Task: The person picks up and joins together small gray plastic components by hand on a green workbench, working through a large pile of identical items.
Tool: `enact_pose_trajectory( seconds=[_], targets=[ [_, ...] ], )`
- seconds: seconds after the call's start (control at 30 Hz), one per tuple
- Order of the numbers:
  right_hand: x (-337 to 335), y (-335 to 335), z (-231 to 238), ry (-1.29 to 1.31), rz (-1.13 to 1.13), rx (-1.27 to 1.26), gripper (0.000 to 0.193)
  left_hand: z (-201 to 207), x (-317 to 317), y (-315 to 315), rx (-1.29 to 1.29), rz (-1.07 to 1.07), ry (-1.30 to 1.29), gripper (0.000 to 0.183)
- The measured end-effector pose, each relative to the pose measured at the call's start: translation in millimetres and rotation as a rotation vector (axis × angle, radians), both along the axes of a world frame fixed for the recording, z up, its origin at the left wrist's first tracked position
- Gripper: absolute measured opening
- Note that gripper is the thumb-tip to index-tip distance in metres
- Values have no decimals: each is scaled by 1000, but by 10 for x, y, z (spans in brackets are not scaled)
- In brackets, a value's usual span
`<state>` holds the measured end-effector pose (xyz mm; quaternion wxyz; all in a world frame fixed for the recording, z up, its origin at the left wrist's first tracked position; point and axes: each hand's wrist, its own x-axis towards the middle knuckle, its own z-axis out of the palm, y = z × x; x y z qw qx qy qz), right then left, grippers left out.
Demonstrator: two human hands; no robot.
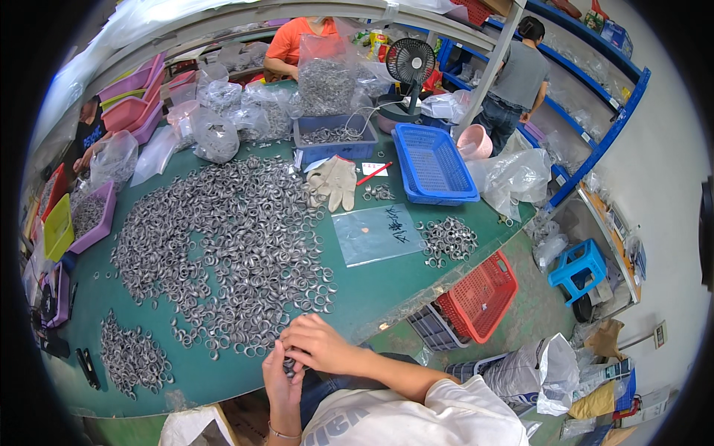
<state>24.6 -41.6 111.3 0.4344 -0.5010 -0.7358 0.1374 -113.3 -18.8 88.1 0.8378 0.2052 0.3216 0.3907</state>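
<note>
At the near edge of the green table, my left hand (pixel 280 379) is closed around a few grey metal rings (pixel 289 365). My right hand (pixel 320 344) reaches across from the right, its bent fingers pressed onto the same rings. Fingers partly cover the rings, so their number cannot be seen. Just beyond my hands spreads a large heap of loose grey metal rings (pixel 245 253). A smaller ring pile (pixel 134 355) lies at the near left. Another small pile (pixel 448 241) sits to the right, beside a flat clear plastic bag (pixel 377 234) with handwriting.
Behind the heap are a work glove (pixel 333 183), a red pen (pixel 373 174), a blue-grey bin (pixel 336 147) and a blue basket (pixel 435 163). A small black fan (pixel 410 62) stands farther back. Red crates (pixel 480 296) are below the table's right edge. Other people are nearby.
</note>
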Motion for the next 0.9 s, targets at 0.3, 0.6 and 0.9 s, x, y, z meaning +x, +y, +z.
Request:
enact_pose_trajectory(
  seconds=[0.3, 0.6, 0.9],
  targets=[
    [211, 189, -143, 93, -239, -77, 23, -23, -14, 9, -59, 45, -105, 24],
    [195, 263, -470, -302, -320, -63, 25, 45, 49, -24, -164, 139, -157, 26],
    [98, 314, -415, -228, -378, 29, 30, -257, -65, -8, -213, 18, -392, 16]
  ],
)
